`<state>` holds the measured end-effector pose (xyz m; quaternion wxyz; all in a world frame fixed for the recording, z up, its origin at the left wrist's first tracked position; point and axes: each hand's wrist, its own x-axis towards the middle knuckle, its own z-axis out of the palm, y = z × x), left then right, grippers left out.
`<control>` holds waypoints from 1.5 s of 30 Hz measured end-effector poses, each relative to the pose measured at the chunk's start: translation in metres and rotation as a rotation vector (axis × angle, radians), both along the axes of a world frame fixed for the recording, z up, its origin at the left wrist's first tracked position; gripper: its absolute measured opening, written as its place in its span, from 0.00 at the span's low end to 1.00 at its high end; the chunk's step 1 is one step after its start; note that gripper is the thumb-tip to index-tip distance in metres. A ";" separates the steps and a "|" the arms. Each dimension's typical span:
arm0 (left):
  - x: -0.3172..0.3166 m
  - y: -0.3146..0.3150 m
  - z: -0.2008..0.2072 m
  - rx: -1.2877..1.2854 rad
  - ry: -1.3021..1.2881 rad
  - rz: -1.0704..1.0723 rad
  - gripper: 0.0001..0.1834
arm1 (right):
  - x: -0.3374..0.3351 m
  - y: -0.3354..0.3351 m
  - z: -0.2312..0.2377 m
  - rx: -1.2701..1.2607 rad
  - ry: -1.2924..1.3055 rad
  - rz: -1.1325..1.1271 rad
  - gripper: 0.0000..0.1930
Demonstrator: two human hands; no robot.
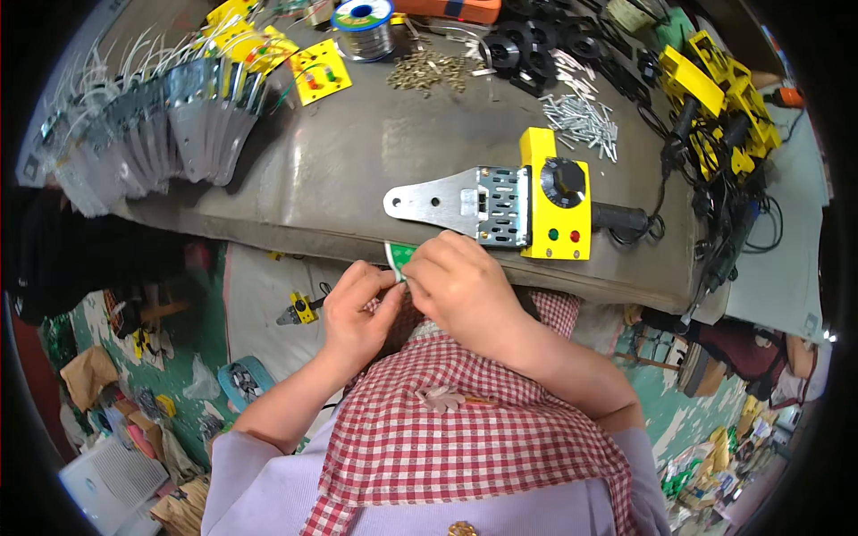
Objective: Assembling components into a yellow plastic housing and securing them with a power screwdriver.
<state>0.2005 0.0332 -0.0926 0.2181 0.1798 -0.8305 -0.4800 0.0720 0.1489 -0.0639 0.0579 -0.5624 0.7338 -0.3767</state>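
Both hands meet at the table's front edge, pinching a small green piece with a white edge point(401, 257), which looks like a sticker sheet. My left hand point(356, 308) grips its lower white corner between thumb and fingertips. My right hand point(465, 290) has its fingertips closed at the same corner and hides part of the piece. Just beyond my right hand lies a yellow pipe welder point(539, 214) with a black dial point(564, 182), a slotted metal guard, a flat tapered heating plate point(433, 201) pointing left and a black handle point(619, 218) on the right. Neither hand grips the welder.
Metal plates point(192, 125) with white wires stand in a row at left. Yellow panels point(320, 71), a solder spool point(364, 31), brass pieces point(429, 71), black rings point(536, 45) and screws point(581, 125) lie along the back. Yellow housings point(715, 85) with black cables crowd the right.
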 end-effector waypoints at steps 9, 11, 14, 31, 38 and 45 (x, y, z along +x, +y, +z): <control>-0.012 -0.046 0.034 -0.273 0.091 -0.102 0.11 | -0.038 0.071 0.046 -0.309 -0.013 -0.574 0.07; -0.042 -0.038 0.045 -0.327 0.085 -0.182 0.04 | -0.046 0.096 0.041 -0.257 -0.215 -0.882 0.05; -0.092 -0.023 0.055 -0.510 -0.011 -0.377 0.26 | -0.052 0.114 0.022 -0.142 -0.149 -0.822 0.06; -0.123 -0.008 0.043 -0.539 -0.148 -0.509 0.55 | -0.243 0.156 0.047 0.298 0.254 -1.349 0.15; -0.125 -0.013 0.054 -0.525 -0.100 -0.509 0.52 | -0.248 0.145 0.011 -0.368 -0.490 -0.906 0.16; -0.092 -0.062 0.063 -0.539 -0.095 -0.305 0.50 | -0.231 0.049 0.131 -0.102 -0.784 -0.009 0.30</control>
